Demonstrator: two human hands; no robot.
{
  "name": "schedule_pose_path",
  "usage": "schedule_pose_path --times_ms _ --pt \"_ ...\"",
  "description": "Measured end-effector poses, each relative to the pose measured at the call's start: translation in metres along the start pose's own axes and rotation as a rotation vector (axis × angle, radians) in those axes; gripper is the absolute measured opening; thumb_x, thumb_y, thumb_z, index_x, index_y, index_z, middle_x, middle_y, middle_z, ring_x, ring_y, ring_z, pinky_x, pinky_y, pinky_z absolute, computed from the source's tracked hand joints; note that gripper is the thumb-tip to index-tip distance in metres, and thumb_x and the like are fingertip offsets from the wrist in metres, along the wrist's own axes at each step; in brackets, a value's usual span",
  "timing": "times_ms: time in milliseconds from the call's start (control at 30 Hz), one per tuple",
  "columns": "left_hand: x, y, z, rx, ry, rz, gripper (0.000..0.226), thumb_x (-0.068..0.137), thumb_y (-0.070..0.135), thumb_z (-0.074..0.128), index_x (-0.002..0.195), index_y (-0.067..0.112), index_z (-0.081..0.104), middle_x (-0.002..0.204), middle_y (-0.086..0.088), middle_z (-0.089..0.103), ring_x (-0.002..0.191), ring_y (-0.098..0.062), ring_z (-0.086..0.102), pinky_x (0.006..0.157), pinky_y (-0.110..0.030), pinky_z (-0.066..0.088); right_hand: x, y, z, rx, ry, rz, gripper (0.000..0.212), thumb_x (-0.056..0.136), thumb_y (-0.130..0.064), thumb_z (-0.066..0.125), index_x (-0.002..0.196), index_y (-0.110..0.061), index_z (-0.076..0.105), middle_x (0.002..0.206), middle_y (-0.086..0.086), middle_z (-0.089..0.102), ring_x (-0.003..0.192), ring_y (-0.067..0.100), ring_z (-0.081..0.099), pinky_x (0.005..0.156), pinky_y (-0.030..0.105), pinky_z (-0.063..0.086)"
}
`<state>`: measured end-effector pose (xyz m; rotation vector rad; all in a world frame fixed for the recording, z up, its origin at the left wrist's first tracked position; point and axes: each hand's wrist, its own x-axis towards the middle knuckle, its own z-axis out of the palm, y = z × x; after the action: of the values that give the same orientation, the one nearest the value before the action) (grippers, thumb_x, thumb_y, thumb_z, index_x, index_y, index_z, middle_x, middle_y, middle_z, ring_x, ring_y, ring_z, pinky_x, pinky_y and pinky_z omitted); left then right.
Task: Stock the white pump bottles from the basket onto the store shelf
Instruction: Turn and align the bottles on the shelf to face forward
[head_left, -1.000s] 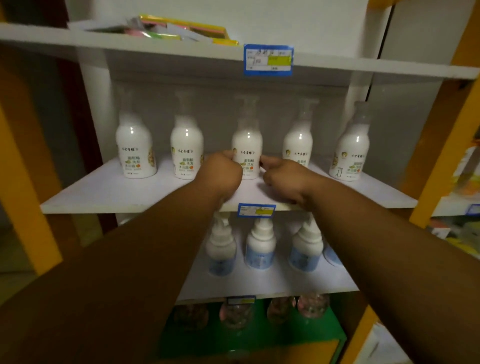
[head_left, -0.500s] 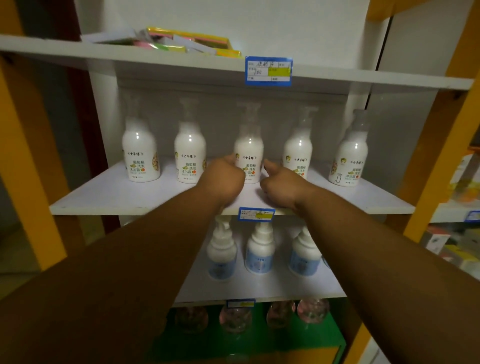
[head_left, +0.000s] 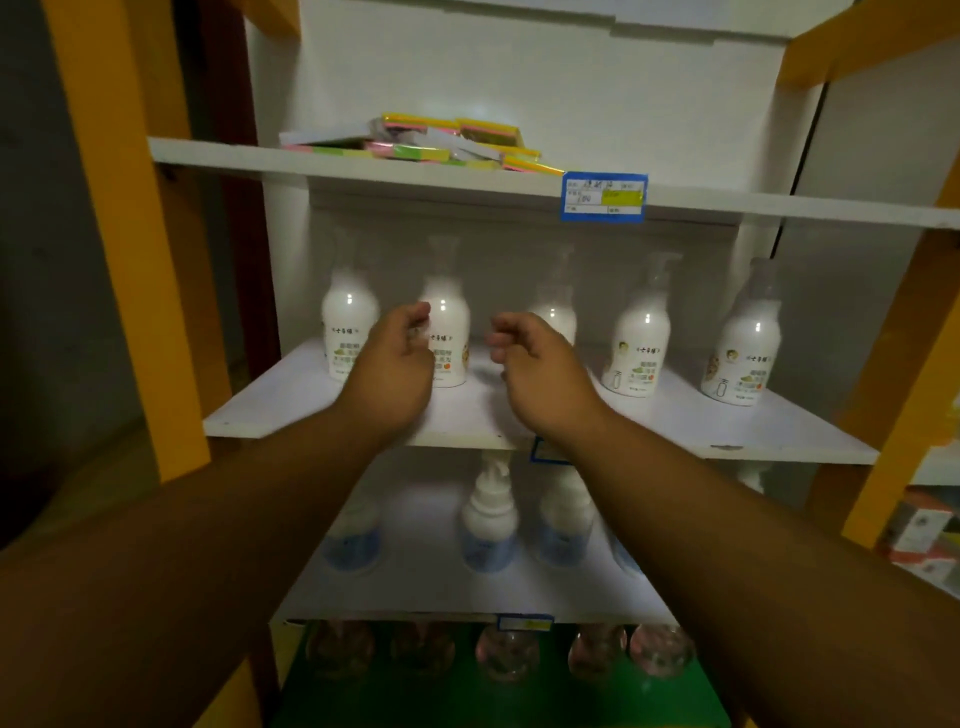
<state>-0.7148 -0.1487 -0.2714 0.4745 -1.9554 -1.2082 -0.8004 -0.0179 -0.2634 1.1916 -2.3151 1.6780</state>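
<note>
Five white pump bottles stand in a row on the white middle shelf (head_left: 291, 405): the first (head_left: 349, 332), second (head_left: 451, 358), third (head_left: 558, 312), fourth (head_left: 641, 343) and fifth (head_left: 745, 348). My left hand (head_left: 392, 364) is curled at the left side of the second bottle, fingertips against it; whether it grips is unclear. My right hand (head_left: 540, 374) hovers loosely curled in front of the third bottle, between the second and third, holding nothing. No basket is in view.
Blue-labelled pump bottles (head_left: 488, 525) fill the shelf below, and clear round bottles (head_left: 506, 654) sit under those. Coloured note pads (head_left: 426, 140) lie on the shelf above, by a blue price tag (head_left: 602, 197). Yellow posts (head_left: 130, 234) frame the unit.
Both hands have left the third bottle and moved left; the left hand now sits at the second bottle. The view has tilted upward.
</note>
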Motion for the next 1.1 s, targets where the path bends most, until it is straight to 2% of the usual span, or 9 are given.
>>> schedule_pose_path --times_ms 133,267,400,533,633,833,967,1033,1100 --pt "0.002 0.001 -0.006 0.049 -0.054 -0.080 0.038 0.094 -0.002 0.043 0.129 0.012 0.049 0.117 -0.009 0.057 0.108 -0.023 0.057 0.080 -0.025 0.045 0.012 -0.011 0.041 -0.078 -0.015 0.143 0.035 0.100 -0.013 0.045 0.134 -0.012 0.056 0.132 0.009 0.064 0.122 0.028 0.061 0.095 0.032 0.045" --pt "0.011 -0.001 -0.018 0.141 -0.107 -0.179 0.022 0.096 0.006 0.040 0.110 0.002 0.057 0.116 -0.025 0.062 0.095 -0.032 0.058 0.074 -0.033 0.044 0.019 -0.008 0.051 -0.138 -0.038 0.202 0.029 0.101 -0.016 0.045 0.126 -0.011 0.059 0.114 0.003 0.063 0.102 0.023 0.061 0.086 0.034 0.045" --pt "0.020 -0.009 -0.020 0.101 -0.179 -0.217 0.025 0.095 -0.001 0.042 0.084 0.014 0.058 0.082 -0.002 0.062 0.070 -0.018 0.057 0.053 -0.022 0.041 0.026 -0.002 0.046 -0.042 -0.074 0.245 0.030 0.098 -0.012 0.047 0.116 -0.016 0.071 0.109 0.008 0.075 0.097 0.025 0.068 0.093 0.042 0.055" --pt "0.024 -0.015 -0.021 0.006 -0.199 -0.252 0.029 0.092 -0.001 0.044 0.098 0.012 0.069 0.095 -0.009 0.071 0.090 -0.031 0.067 0.080 -0.040 0.058 0.029 0.001 0.050 -0.045 -0.093 0.259 0.035 0.097 -0.009 0.044 0.117 -0.021 0.070 0.113 0.002 0.075 0.103 0.022 0.069 0.100 0.043 0.054" --pt "0.024 -0.015 -0.020 -0.022 -0.191 -0.265 0.034 0.089 0.002 0.044 0.103 0.014 0.072 0.101 -0.012 0.074 0.097 -0.037 0.068 0.093 -0.052 0.055 0.031 0.001 0.051 -0.060 -0.077 0.257 0.036 0.095 -0.009 0.043 0.114 -0.025 0.070 0.115 0.001 0.075 0.107 0.023 0.068 0.102 0.045 0.053" --pt "0.024 -0.017 -0.016 0.014 -0.189 -0.218 0.032 0.090 0.000 0.044 0.102 0.013 0.070 0.100 -0.010 0.073 0.092 -0.031 0.069 0.086 -0.040 0.057 0.031 0.003 0.052 -0.076 -0.095 0.227 0.039 0.094 -0.008 0.043 0.117 -0.026 0.069 0.117 0.000 0.075 0.107 0.022 0.068 0.102 0.045 0.053" --pt "0.016 -0.009 -0.014 0.072 -0.167 -0.133 0.032 0.093 0.004 0.041 0.113 0.006 0.066 0.107 -0.015 0.070 0.079 -0.021 0.059 0.059 -0.021 0.044 0.028 0.003 0.052 -0.163 -0.070 0.209 0.040 0.095 -0.004 0.046 0.128 -0.019 0.062 0.122 0.005 0.070 0.103 0.024 0.064 0.088 0.034 0.050" --pt "0.002 -0.009 -0.019 0.023 -0.107 -0.068 0.029 0.097 0.005 0.041 0.111 0.017 0.064 0.098 0.002 0.068 0.079 -0.010 0.059 0.064 -0.017 0.044 0.025 0.002 0.053 -0.179 -0.005 0.196 0.036 0.096 -0.006 0.046 0.129 -0.014 0.057 0.127 0.008 0.065 0.105 0.026 0.061 0.083 0.031 0.042" --pt "-0.008 -0.018 -0.035 -0.061 0.077 -0.015 0.032 0.099 0.009 0.046 0.123 0.021 0.064 0.114 0.010 0.067 0.099 -0.008 0.062 0.089 -0.023 0.051 0.015 0.003 0.053 -0.130 0.067 0.136 0.041 0.099 -0.009 0.044 0.139 -0.015 0.053 0.138 0.006 0.060 0.122 0.027 0.058 0.092 0.030 0.042"
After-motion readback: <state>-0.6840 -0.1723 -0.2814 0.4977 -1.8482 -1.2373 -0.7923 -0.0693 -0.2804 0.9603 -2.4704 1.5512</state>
